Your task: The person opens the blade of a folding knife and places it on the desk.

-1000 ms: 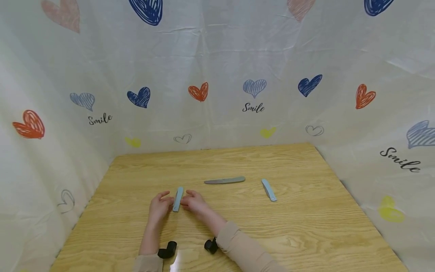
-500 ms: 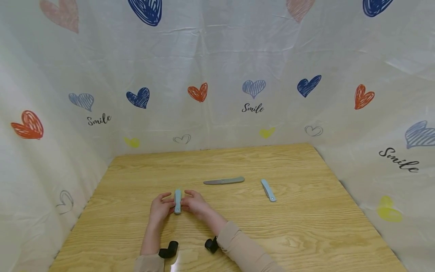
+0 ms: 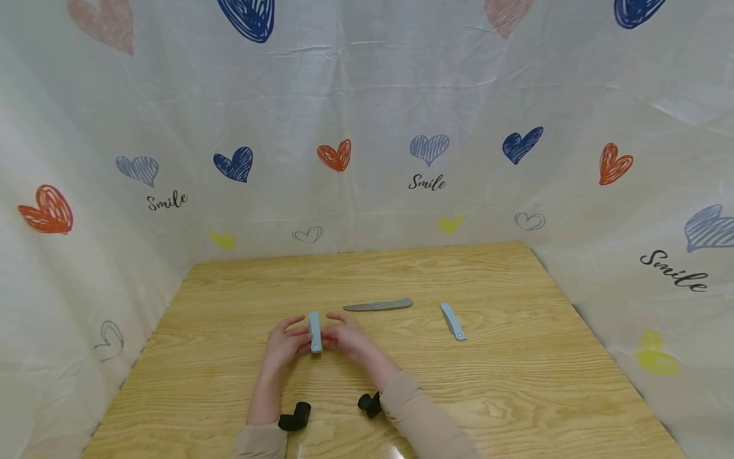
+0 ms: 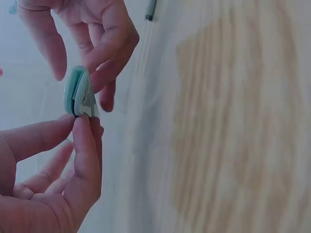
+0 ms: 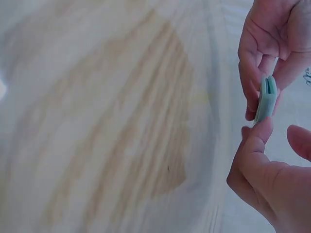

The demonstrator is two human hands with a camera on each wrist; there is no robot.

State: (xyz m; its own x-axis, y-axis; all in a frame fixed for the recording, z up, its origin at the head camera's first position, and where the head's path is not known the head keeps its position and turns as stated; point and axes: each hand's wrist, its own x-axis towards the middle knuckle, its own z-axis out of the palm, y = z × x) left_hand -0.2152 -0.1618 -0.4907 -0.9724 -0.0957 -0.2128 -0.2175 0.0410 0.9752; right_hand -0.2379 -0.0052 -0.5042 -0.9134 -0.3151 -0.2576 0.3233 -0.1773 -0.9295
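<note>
A pale blue folding knife (image 3: 315,333), folded, is held up between both hands over the left part of the table. My left hand (image 3: 285,344) pinches its left side with thumb and fingers, plain in the left wrist view, where the slot along the knife (image 4: 80,92) shows. From the other side my right hand (image 3: 351,338) grips it between fingertips, one finger raised apart from it. In the right wrist view the knife (image 5: 266,99) hides part of the fingertips. How the blade sits inside is too small to tell.
An unfolded knife (image 3: 378,305) with a grey-green handle lies behind the hands, blade to the left. Further right rests a second folded light blue knife (image 3: 453,320). The wooden table (image 3: 487,382) backs onto a heart-printed curtain (image 3: 367,83). Black devices (image 3: 295,417) sit at both wrists.
Both hands have shifted right and slightly away with the folding knife. It has turned from a rightward slant to nearly straight, its far end leaning slightly left. The other knives lie unchanged.
</note>
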